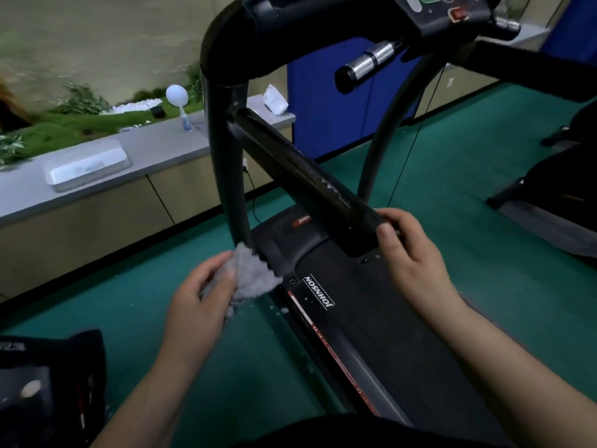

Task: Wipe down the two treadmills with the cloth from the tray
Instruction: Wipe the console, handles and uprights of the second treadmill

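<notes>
One handrail (300, 169) of the near treadmill (355, 318) is being gripped by the right hand (410, 253), the cloth (252, 276) being bunched in the left hand (200, 305). The second treadmill (549, 215), right of both hands, is seemingly being left untouched.

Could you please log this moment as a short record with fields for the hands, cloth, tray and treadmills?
left hand: holds the bunched grey cloth
cloth position: by the left upright's foot on the near treadmill
right hand: grips the end of the black handrail
tray: white, on the grey counter, away from both hands
second treadmill: partly in view at the right edge
</notes>
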`<act>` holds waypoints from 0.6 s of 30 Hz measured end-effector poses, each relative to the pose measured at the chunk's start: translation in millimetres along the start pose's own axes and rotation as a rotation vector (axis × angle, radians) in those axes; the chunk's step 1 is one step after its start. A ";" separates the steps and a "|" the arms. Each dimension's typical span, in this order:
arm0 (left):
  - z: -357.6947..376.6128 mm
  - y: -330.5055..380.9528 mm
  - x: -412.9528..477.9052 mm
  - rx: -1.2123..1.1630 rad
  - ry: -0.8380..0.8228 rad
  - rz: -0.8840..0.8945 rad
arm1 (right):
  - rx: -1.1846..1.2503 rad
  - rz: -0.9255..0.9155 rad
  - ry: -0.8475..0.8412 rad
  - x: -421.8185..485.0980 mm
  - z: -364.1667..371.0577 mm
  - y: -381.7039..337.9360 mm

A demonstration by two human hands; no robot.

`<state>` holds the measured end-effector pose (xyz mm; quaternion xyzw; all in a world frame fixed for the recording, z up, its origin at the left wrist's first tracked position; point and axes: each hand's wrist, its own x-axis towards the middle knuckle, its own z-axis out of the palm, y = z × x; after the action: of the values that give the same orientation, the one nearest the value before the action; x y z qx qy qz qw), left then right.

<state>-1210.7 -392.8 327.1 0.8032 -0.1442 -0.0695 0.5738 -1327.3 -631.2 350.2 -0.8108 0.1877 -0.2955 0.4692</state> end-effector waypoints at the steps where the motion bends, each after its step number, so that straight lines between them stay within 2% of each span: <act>1: 2.6 11.8 10.6 -0.006 0.028 0.061 | 0.008 0.007 0.017 6.5 2.5 -0.6; 3: 8.9 36.3 32.7 -0.007 0.063 0.210 | 0.032 0.046 0.069 13.2 8.9 2.5; 6: 30.4 71.5 71.3 0.100 0.052 0.528 | 0.028 0.076 0.146 15.4 18.9 8.9; 8: 55.3 82.4 99.6 0.235 -0.069 0.721 | 0.023 0.098 0.185 15.8 22.9 9.4; 11: 91.1 75.9 129.1 0.411 -0.247 0.900 | 0.032 0.161 0.238 14.2 27.2 5.4; 13: 103.2 72.4 122.9 0.409 -0.292 0.974 | 0.038 0.197 0.277 12.4 29.8 2.2; 18: 110.4 71.3 98.9 0.350 -0.467 1.303 | 0.059 0.280 0.384 10.4 38.9 -4.4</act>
<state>-1158.3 -544.5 362.9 0.5981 -0.7230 0.1413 0.3155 -1293.8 -609.8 342.2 -0.6916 0.3756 -0.3816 0.4847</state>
